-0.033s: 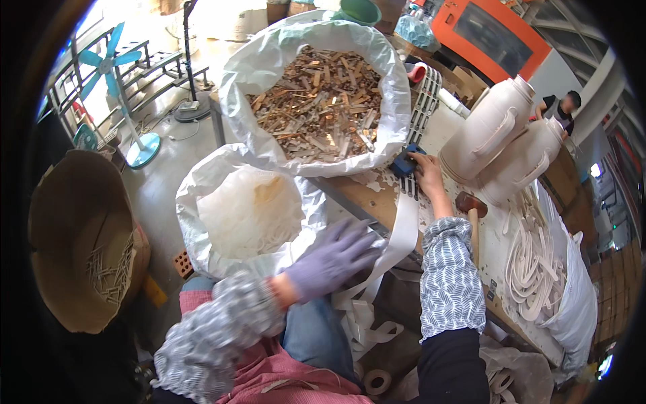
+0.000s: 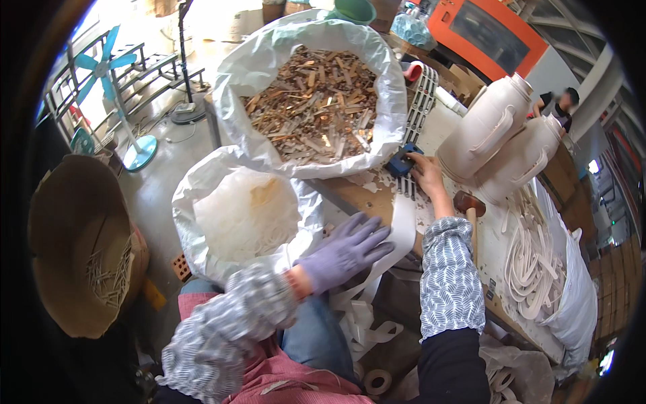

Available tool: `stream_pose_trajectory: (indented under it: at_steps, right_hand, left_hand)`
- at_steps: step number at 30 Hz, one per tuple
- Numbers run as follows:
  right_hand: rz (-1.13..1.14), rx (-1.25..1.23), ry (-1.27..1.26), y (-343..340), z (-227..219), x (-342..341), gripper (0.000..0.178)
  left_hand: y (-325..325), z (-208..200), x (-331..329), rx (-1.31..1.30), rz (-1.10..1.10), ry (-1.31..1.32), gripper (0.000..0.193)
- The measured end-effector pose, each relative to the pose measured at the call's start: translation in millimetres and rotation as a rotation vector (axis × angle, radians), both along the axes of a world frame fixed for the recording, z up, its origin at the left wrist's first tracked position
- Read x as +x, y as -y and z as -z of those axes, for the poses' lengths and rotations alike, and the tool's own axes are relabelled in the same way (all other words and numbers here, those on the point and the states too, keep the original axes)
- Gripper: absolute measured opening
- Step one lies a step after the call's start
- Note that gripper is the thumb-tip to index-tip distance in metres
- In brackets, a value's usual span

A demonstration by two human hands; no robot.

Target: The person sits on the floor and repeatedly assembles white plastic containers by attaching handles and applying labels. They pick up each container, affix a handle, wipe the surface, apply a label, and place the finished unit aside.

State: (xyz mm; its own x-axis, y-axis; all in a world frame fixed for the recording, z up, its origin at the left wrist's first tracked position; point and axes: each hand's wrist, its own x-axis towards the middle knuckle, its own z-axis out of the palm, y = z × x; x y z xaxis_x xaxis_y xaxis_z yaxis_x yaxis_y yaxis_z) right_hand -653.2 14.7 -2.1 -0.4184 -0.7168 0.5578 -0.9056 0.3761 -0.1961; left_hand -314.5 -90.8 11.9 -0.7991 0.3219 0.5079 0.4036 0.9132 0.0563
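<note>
My right hand [image 2: 428, 176], bare below a patterned sleeve, has its fingers closed on a small blue block-like tool [image 2: 404, 160]. That tool sits over a metal chain-like track [image 2: 422, 94] lying along the bench. From beneath it a wide white strip [image 2: 404, 225] runs toward me, bends over the bench edge and hangs in loops [image 2: 360, 330] below. My left hand [image 2: 343, 254], in a purple-grey glove, hovers above my lap with its fingers stretched out. Its fingertips are beside the strip; whether they touch it I cannot tell.
A big lined tub [image 2: 229, 74] of brown scraps and a smaller white bag [image 2: 185, 202] of pale pieces stand left of the bench. Two pale jug-shaped bodies [image 2: 488, 128], a mallet [image 2: 470, 202] and curved pale strips [image 2: 528, 283] lie right. A person [image 2: 558, 108] is farther off.
My left hand has shifted slightly right, closer to the white strip. My right hand and the blue tool have barely moved.
</note>
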Motion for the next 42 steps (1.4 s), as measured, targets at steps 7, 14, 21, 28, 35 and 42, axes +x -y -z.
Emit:
stream_pose_trajectory:
  at_steps: [7,14,21,28,35,42]
  right_hand:
    - [0.115,-0.053,-0.032,11.3,-4.8,11.0,0.029]
    - [0.147,-0.058,-0.031,1.7,-3.8,7.6,0.028]
    - [-0.062,-0.048,0.015,-30.5,-9.7,128.2,0.033]
    - [-0.056,-0.068,0.173,-47.1,13.8,138.9,0.025]
    - [0.102,-0.065,0.306,-89.5,50.5,64.0,0.022]
    - [0.016,0.150,-0.575,-74.5,-24.6,139.2,0.013]
  left_hand:
    - [-22.9,29.4,-67.3,0.086,0.120,-0.114,0.037]
    - [-61.1,39.7,10.0,0.116,0.129,-0.067,0.044]
    - [-45.2,41.9,81.6,0.054,-0.082,0.016,0.048]
    - [31.6,76.8,344.9,0.303,-0.920,0.077,0.031]
    - [-67.9,172.7,725.1,0.515,-2.097,0.896,0.041]
    - [-128.4,273.9,752.1,1.172,-2.258,0.939,0.094]
